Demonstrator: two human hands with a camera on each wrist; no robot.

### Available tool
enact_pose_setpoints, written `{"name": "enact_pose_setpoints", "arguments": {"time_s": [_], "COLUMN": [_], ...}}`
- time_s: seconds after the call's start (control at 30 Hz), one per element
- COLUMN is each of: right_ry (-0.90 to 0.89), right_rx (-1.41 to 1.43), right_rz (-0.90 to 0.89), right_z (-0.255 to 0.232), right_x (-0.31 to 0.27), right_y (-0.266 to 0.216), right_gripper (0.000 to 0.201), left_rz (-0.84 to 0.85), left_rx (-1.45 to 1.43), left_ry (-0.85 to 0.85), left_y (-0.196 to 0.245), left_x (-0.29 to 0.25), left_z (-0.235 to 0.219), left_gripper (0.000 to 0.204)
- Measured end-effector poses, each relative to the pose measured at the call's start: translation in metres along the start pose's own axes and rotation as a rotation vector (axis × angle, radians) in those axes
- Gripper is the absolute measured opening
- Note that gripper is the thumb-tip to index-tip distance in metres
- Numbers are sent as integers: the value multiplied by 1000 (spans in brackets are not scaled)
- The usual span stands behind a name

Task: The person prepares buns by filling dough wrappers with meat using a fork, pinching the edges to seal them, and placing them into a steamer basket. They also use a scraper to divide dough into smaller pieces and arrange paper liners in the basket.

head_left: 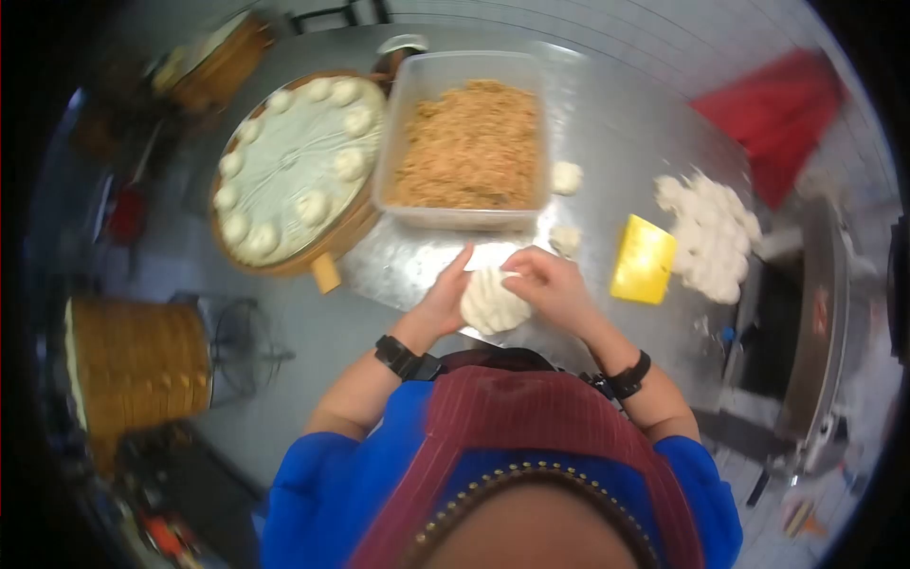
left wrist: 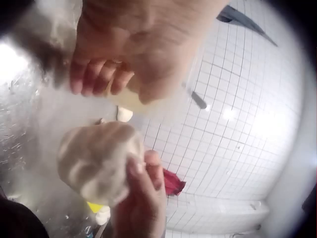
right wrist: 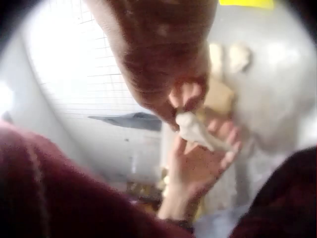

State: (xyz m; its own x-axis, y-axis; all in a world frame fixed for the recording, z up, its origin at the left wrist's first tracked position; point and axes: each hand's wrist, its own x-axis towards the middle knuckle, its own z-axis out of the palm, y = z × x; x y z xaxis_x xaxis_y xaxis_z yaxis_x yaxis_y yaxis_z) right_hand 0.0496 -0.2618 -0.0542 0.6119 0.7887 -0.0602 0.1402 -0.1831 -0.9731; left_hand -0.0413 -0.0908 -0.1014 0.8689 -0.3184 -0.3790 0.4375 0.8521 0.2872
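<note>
A flattened round of white dough (head_left: 495, 302) is held up between the two hands in front of the body. My right hand (head_left: 559, 294) pinches its edge, thumb on one face, as the left wrist view shows of the dough round (left wrist: 96, 161). In the head view my left hand (head_left: 444, 299) is at the dough's left side, thumb extended. Seen from the right wrist, the left palm (right wrist: 198, 166) faces the dough with its fingers spread and fairly straight. Beyond the hands stands a clear plastic tub (head_left: 464, 220) of orange-brown shredded filling (head_left: 474, 142).
Left of the tub, a round steamer (head_left: 284, 180) carries a ring of white buns. Two small dough pieces, one the nearer piece (head_left: 566, 240), lie right of it. Farther right are a yellow scraper (head_left: 645, 261), a dough mass (head_left: 711, 237) and a red cloth (head_left: 782, 119). Stacked steamers (head_left: 142, 360) stand lower left.
</note>
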Motion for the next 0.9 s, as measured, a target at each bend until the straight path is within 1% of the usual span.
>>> {"name": "enact_pose_setpoints", "arguments": {"time_s": [0.03, 0.07, 0.1, 0.17, 0.2, 0.23, 0.3, 0.33, 0.37, 0.4, 0.43, 0.47, 0.5, 0.53, 0.57, 0.6, 0.63, 0.67, 0.7, 0.73, 0.8, 0.83, 0.9], "right_ry": [10, 2, -34, -16, 87, 68, 303, 294, 256, 216, 208, 130, 53, 47, -11, -66, -60, -118, -177, -164, -211, -198, -110], "right_rx": [-207, -370, -352, -315, -420, -419, -818, -822, -924, -1023, -1025, -1064, -1103, -1111, -1189, -1270, -1290, -1352, -1410, -1424, -1343, -1349, -1340], "right_rz": [-67, -179, -210, -113, -370, -384, -523, -533, -499, -464, -475, -368, -254, -251, -213, -169, -151, -106, -61, -44, -69, -36, 50], "right_z": [1, 2, 2, 0, -2, -5, -12, -15, -16, -14, -12, -10, -8, -7, -8, -6, -4, -2, -1, -1, -4, -4, -2], "right_x": [4, 7, 8, 12, 21, 31, 55, 66, 77, 87, 94, 102, 109, 115, 124, 130, 134, 140, 145, 150, 155, 155, 154], "right_y": [-4, -6, -18, -47, -43, -47, -58, -57, -53, -49, -48, -46, -43, -37, -29, -26, -26, -29, -32, -36, -41, -49, -71], "right_gripper": [26, 28, 28, 28, 30, 30, 28, 28, 25, 22, 22, 17, 13, 13, 14, 15, 15, 12, 10, 10, 13, 13, 16], "left_rz": [-10, 100, 171, 216, 239, 238, 248, 311, 373, 427, 440, 457, 471, 469, 464, 451, 435, 414, 404, 433, 464, 436, 561], "left_rx": [-121, -80, 114, 231, 231, 242, 244, 159, 74, 64, 60, 51, 40, 53, 44, 104, 164, 130, 126, 129, 142, 140, 105], "left_ry": [-51, 32, 116, 196, 210, 234, 253, 200, 150, 87, 87, 39, -11, -9, -17, -49, -89, -60, -83, -70, -14, -33, 41], "left_y": [-3, -11, -17, -8, -3, 3, 12, 18, 24, 30, 35, 40, 45, 50, 57, 64, 71, 79, 88, 97, 115, 124, 140], "left_x": [-5, -7, -13, -30, -38, -43, -51, -55, -61, -64, -66, -67, -69, -73, -77, -81, -82, -85, -89, -94, -103, -107, -111], "left_z": [4, -2, -4, 24, 26, 27, 26, 24, 22, 26, 27, 27, 26, 26, 20, 12, 5, -6, -13, -19, -30, -34, -41], "left_gripper": [66, 60, 50, 43, 43, 41, 39, 40, 41, 43, 43, 44, 45, 45, 45, 45, 45, 43, 43, 42, 37, 37, 36]}}
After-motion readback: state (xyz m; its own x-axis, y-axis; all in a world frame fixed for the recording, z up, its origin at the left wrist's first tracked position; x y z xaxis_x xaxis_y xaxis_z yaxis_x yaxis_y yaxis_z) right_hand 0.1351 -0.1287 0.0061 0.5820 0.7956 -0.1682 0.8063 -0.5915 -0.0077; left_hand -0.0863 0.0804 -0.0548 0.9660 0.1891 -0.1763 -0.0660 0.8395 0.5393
